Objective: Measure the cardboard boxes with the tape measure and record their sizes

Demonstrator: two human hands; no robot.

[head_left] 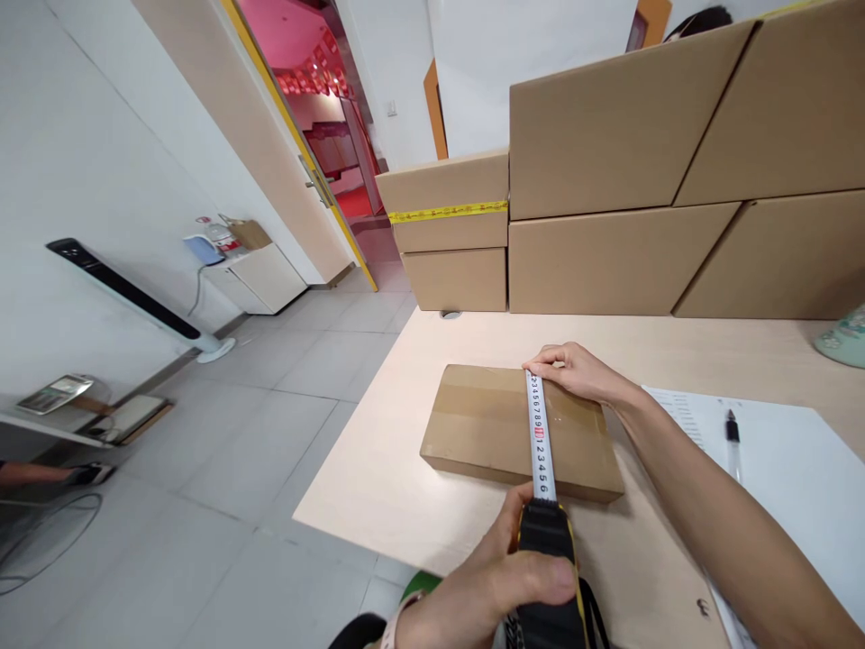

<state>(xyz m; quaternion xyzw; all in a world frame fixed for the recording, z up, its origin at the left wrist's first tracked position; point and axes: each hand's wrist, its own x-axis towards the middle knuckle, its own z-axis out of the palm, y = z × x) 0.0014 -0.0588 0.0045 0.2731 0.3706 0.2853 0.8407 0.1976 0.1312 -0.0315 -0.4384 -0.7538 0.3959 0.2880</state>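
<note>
1. Flat cardboard box [479, 410] lies near table's [378, 469] L end, broad face up, brown packing tape across it.
2. L hand [490, 577] wrapped firmly round a blk/yellow tape measure [544, 532], thumb on top of casing. Casing is just off box's near edge, on the viewer's side.
3. Tape blade [541, 451] pulled out, runs across box top from far edge to near edge, R of box's middle. Printed nos. face up, red mark about midway.
4. R hand [574, 371] at box's far edge: thumb + index pinched on blade's free end, other fingers curled.
5. R of R forearm: white paper sheets [790, 496] w/ a blk-capped pen [733, 442] on top. Printed lines visible on L part.
6. Back of table: bigger cartons [608, 261] stacked two high; upper small one at L end has a yellow printed strip [450, 214].
7. Far R: pale green patterned item [844, 338], cut by frame edge, maybe a pot or cup, can't confirm.
8. Off table, L side: tower-shaped unit [128, 293] on floor, white cabinet [260, 279] by the door.
</note>
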